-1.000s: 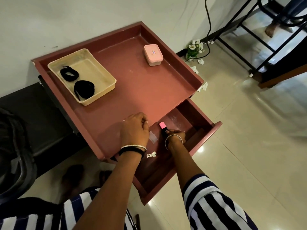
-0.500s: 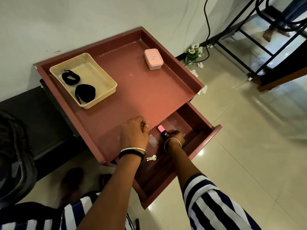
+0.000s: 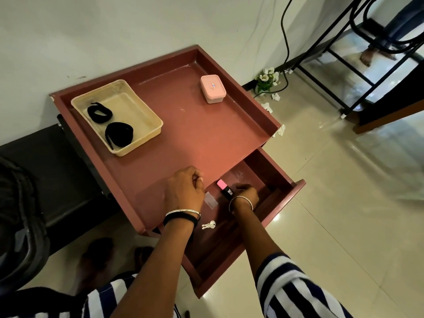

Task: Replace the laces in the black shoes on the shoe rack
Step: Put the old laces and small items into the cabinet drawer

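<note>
Two coiled black laces [image 3: 119, 134] [image 3: 99, 112] lie in a cream plastic tray [image 3: 146, 117] at the back left of a reddish-brown table [image 3: 190, 136]. The table's drawer [image 3: 275, 198] stands pulled out at the front right. My right hand [image 3: 245, 193] is inside the drawer, fingers curled round a black tube with a pink cap [image 3: 224, 188]. My left hand [image 3: 185, 189] rests on the table top by its front edge, fingers curled, with nothing seen in it. No shoes or shoe rack are in view.
A pink lidded box [image 3: 213, 88] sits at the table's back right. Small keys [image 3: 208, 225] hang at the drawer front. Dark furniture [image 3: 34, 171] stands on the left. Artificial flowers [image 3: 267, 78], a cable and black metal frames [image 3: 344, 65] are on the tiled floor to the right.
The view has drifted a little, so the table sits lower in the frame. Both hands stay where they were, the right still holding the pink-capped tube in the drawer.
</note>
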